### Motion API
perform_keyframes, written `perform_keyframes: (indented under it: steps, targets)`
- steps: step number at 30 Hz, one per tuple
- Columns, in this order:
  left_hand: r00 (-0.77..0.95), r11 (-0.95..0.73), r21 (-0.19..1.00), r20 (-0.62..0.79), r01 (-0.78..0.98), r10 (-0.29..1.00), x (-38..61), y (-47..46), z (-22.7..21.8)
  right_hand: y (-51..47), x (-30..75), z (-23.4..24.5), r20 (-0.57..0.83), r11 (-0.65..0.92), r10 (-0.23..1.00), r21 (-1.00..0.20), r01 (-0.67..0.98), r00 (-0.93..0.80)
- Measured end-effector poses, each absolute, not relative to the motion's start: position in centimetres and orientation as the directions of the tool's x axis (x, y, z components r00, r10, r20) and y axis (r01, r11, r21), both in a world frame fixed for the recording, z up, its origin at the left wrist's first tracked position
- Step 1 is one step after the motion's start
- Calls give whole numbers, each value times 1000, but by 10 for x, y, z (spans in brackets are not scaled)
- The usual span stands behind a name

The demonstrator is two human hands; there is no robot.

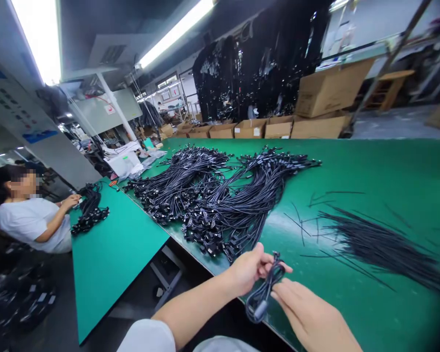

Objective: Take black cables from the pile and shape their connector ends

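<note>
My left hand (247, 269) and my right hand (304, 313) meet above the near edge of a green-topped workbench (370, 171). Between their fingers is a looped black cable (266, 288), with a thick moulded end hanging at the bottom of the loop. A large heap of black cables with moulded connectors (220, 205) lies on the bench beyond my hands. To the right, a spread of thin loose black wires (381, 249) lies closer to my right hand.
At left, a seated person (33, 220) rests a hand on a black cable bundle (90, 210) on a second green table (113, 278). Cardboard boxes (251, 129) line the bench's far side, and dark material (18, 298) lies on the floor at lower left.
</note>
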State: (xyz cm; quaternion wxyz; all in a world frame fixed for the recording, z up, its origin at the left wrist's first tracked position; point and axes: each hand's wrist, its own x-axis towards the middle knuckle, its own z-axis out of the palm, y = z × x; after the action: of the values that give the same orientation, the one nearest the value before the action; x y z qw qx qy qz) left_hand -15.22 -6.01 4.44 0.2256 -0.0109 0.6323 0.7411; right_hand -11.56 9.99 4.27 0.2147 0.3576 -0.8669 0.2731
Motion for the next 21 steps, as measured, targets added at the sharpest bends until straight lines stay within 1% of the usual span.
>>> perform_keyframes:
  steps: [2, 5, 6, 7, 8, 10, 12, 14, 17, 19, 20, 21]
  targets:
    - [-931, -178, 959, -153, -221, 331, -148, -61, 57, 97, -115, 39, 496, 539, -494, -470, -699, -714]
    - [-903, -141, 990, 80, 21, 423, -135, -66, 66, 105, -127, 39, 339, 494, -442, -681, -541, -831]
    - [-896, -148, 987, 126, 69, 426, -131, -67, 64, 110, -131, 41, 287, 492, -413, -729, -476, -865]
    - [-902, -170, 982, 142, 78, 409, -128, -68, 62, 114, -135, 42, 245, 495, -375, -762, -417, -894]
    - [-916, -197, 979, 121, 48, 382, -126, -68, 58, 118, -137, 44, 220, 500, -333, -783, -369, -917]
    - [-933, -223, 971, 0, -86, 360, -121, -65, 53, 121, -137, 48, 207, 512, -263, -798, -318, -942]
    - [-901, -178, 960, -126, -216, 415, -117, -57, 50, 120, -133, 52, 233, 525, -236, -786, -325, -943]
    - [-879, -158, 957, -149, -243, 452, -114, -47, 50, 116, -130, 57, 265, 533, -231, -771, -350, -936]
    - [-899, -177, 956, -145, -235, 414, -109, -36, 49, 113, -129, 61, 239, 500, -215, -806, -317, -947]
    - [-901, -162, 952, -178, -259, 396, -105, -35, 46, 116, -128, 60, 168, 425, -225, -870, -251, -960]
    - [-896, -135, 954, -196, -269, 399, -104, -36, 45, 119, -127, 58, 101, 345, -263, -919, -191, -960]
    - [-889, -98, 958, -207, -269, 409, -104, -39, 43, 122, -127, 55, 15, 242, -334, -965, -101, -943]
